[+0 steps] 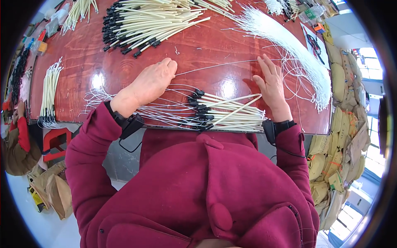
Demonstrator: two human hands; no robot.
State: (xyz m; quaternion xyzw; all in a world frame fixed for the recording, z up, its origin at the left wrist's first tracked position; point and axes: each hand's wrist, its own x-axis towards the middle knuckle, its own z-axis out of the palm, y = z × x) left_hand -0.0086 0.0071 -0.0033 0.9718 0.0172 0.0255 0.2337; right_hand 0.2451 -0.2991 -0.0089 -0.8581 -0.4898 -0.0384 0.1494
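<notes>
My left hand (148, 82) is closed in a pinch on one end of a thin white string (215, 65). That string runs across the red table to the fingertips of my right hand (271, 84), which is open with fingers spread. Whether those fingertips touch it, I cannot tell. Between my forearms, along the near edge, lies a row of cream-coloured sticks (233, 108) with black end pieces (202, 110). White strings (165, 110) trail leftward from the black ends and pass under my left wrist.
A big heap of black-ended sticks (153, 20) lies at the far side. Right of my right hand spreads a thick bundle of loose white strings (297, 49). A strung stick bundle (50, 91) sits at the left. Stacked sacks (337, 140) stand beyond the right edge; another person's red sleeve (23, 134) shows left.
</notes>
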